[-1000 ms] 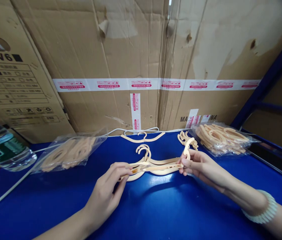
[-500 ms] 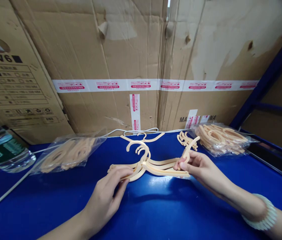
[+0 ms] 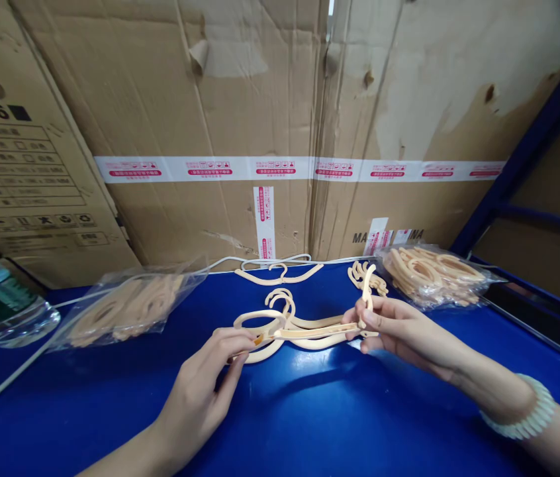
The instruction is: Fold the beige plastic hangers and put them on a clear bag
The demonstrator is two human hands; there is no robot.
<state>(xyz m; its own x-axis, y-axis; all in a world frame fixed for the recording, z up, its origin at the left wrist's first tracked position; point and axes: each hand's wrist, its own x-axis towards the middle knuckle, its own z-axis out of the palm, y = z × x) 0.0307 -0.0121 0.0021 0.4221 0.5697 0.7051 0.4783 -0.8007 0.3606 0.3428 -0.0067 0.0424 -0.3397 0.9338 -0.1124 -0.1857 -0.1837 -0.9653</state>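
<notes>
Item: one beige hanger (image 3: 310,331), held flat just above the bench (image 3: 310,424).
Left hand (image 3: 200,391), fingers pinched on its left end; right hand (image 3: 402,328), fingers closed round its right end. A grip at each tip, likely to keep it level over the pile (image 3: 286,299) lying beneath. Bagged hangers: one bag (image 3: 126,305) left, one bag (image 3: 433,271) right, both near the hands. Markings: "V6" on the left box (image 3: 26,172); "MA…NA" on the rear box (image 3: 409,132) (middle letters hidden by stickers); red print on the tape (image 3: 210,168) too small to read.
</notes>
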